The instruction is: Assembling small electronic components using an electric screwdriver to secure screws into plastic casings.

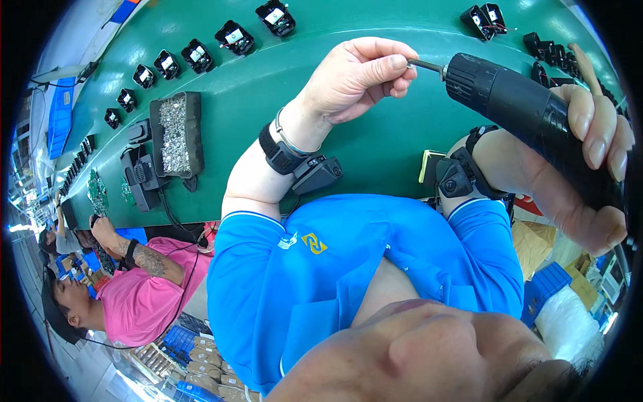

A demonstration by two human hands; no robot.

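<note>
Green table [382, 157] is stretching out beneath the work; over it I am holding a black electric screwdriver [502, 87] aslant, its thin bit [427, 66] pointing toward my left; doing this well, I judge, means keeping the heavy body still and letting only the left fingers [385, 71] make the fine adjustments; they should be guiding along the bit's own line, not levering it sideways, and the tool should be staying at rest while skin is so near the metal.

Those left fingers are pinching narrowly at the bit's end, thumb against forefinger, the others curling loosely; something shiny is showing there, too small for me to tell; my right fingers [596, 144] are wrapping around the thick body, closing as far as its girth allows; to my left a dark tray [195, 127] of small metal pieces [175, 127] is lying, with black housings [236, 38] standing in a row beyond.
</note>
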